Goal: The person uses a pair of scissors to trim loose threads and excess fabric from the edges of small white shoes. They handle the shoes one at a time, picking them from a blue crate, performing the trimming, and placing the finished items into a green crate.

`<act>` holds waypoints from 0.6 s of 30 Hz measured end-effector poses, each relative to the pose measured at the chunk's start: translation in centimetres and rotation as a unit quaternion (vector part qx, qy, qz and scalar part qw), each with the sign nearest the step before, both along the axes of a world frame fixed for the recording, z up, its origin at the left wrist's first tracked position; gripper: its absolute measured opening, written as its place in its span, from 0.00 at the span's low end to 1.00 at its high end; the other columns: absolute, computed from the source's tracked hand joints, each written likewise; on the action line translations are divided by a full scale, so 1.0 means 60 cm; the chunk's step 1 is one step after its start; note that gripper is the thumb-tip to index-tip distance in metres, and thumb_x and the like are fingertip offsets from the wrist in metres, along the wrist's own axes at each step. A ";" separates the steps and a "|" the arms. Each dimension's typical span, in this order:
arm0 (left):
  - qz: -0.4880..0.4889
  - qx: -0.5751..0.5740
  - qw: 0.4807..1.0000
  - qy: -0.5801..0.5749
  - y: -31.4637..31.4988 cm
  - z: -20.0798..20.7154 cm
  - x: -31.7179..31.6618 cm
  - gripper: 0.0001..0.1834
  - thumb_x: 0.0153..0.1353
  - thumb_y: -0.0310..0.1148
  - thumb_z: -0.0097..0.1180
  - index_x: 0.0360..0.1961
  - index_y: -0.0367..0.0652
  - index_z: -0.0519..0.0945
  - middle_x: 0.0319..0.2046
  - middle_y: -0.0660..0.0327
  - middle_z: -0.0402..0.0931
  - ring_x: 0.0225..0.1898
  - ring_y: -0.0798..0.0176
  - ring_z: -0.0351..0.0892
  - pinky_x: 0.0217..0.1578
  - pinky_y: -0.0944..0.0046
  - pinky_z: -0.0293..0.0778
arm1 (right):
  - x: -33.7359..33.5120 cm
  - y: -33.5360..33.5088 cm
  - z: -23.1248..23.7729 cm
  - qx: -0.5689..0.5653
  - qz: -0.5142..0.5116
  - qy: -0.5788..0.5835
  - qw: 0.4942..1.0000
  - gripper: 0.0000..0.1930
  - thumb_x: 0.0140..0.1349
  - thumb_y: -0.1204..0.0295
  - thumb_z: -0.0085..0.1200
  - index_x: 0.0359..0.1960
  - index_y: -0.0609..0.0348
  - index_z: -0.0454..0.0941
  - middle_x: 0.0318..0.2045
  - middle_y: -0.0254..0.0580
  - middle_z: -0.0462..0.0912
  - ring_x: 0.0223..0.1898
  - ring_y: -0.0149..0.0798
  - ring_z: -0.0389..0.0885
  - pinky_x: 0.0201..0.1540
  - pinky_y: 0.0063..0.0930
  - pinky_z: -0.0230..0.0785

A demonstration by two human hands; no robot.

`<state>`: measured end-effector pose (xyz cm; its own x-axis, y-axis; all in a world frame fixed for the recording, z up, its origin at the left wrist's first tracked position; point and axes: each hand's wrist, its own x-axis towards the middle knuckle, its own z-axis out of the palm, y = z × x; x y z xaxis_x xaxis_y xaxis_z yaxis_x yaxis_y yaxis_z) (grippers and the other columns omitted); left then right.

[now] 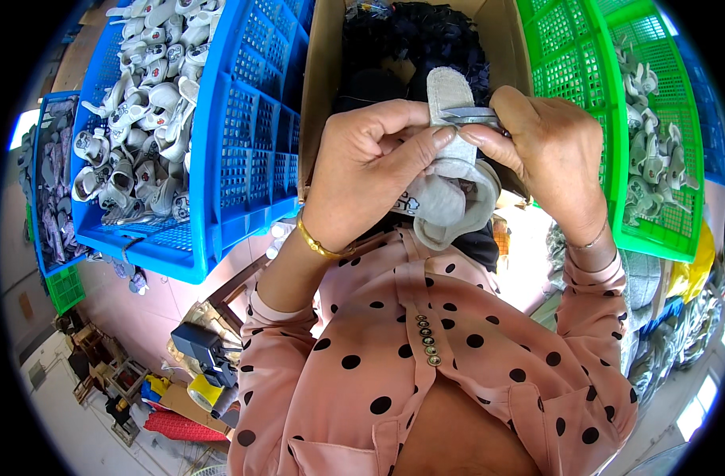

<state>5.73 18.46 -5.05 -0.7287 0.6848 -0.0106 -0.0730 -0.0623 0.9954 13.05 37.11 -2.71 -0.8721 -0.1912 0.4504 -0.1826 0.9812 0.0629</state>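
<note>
I see the right hand pinching small metal snips against the strap of a grey baby shoe, which the left hand clamps between thumb and fingers. I judge this the trimming step; next needs a fine, steady snip. Cardboard box just beyond, blue crate left, green crate right: tight room.
</note>
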 end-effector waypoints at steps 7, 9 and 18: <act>-0.003 0.005 1.000 0.001 -0.001 0.001 0.001 0.08 0.61 0.25 0.59 0.40 0.33 0.82 0.25 0.65 0.79 0.24 0.79 0.72 0.24 0.78 0.68 | 0.002 -0.005 -0.001 -0.003 -0.004 -0.001 1.000 0.21 0.52 0.50 0.60 0.19 0.51 0.67 0.10 0.35 0.67 0.14 0.38 0.72 0.16 0.31 0.62; -0.015 -0.013 1.000 0.016 -0.004 0.001 -0.002 0.08 0.61 0.26 0.60 0.40 0.34 0.83 0.26 0.65 0.80 0.25 0.78 0.73 0.25 0.77 0.69 | 0.002 -0.005 -0.003 0.005 -0.001 0.004 1.000 0.21 0.52 0.50 0.60 0.18 0.50 0.66 0.09 0.34 0.66 0.14 0.38 0.72 0.16 0.31 0.62; -0.036 -0.024 0.999 0.010 -0.003 -0.006 -0.003 0.09 0.61 0.27 0.60 0.40 0.35 0.83 0.27 0.65 0.80 0.26 0.78 0.74 0.26 0.77 0.71 | 0.003 0.009 -0.028 -0.097 0.016 -0.027 0.995 0.22 0.56 0.51 0.58 0.17 0.52 0.67 0.11 0.38 0.68 0.13 0.42 0.69 0.16 0.31 0.61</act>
<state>5.58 18.29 -5.42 -0.6785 0.7340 -0.0303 -0.0551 -0.0097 0.9984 13.25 37.65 -4.41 -0.8908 -0.1340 0.4342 -0.2126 0.9674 -0.1376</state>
